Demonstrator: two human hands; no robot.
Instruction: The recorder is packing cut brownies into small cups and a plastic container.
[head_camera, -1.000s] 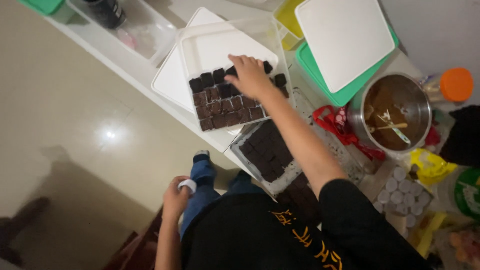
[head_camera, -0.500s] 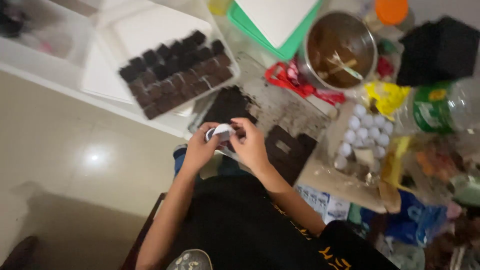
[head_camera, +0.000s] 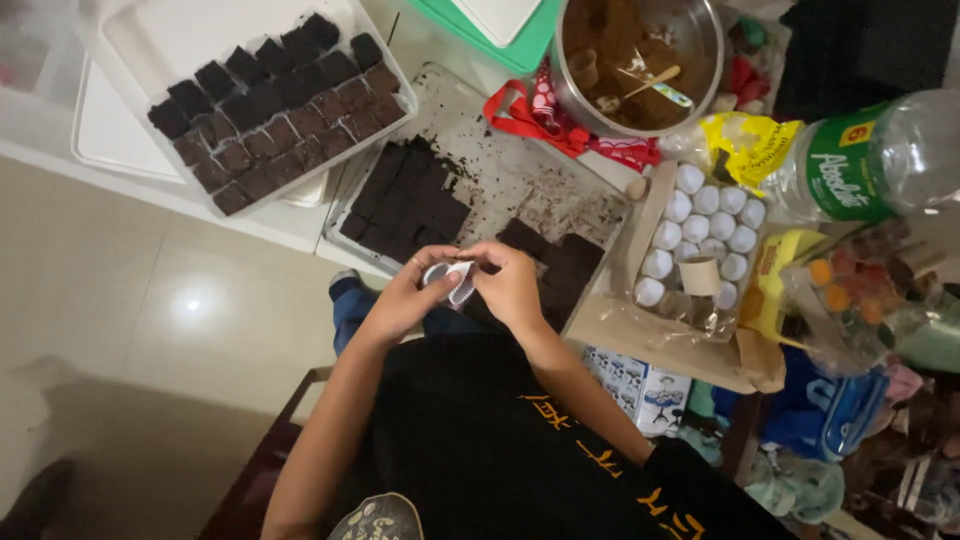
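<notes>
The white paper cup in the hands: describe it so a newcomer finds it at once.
Start at the flat tray of dark brownie squares by the table edge. Just below it, left hand and right hand meet around a small white fluted paper cup, empty.

Dim warm indoor light, overhead lamp glare on the floor tiles (head_camera: 190, 303), soft blur towards edges

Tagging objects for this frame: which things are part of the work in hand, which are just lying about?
In use:
- left hand and right hand, both holding a small white paper cup
- baking tray of dark brownie squares
- white container of cut brownies
- box of white cups

Lying about:
- metal bowl
- plastic bottle
- red cloth
- green board
</notes>
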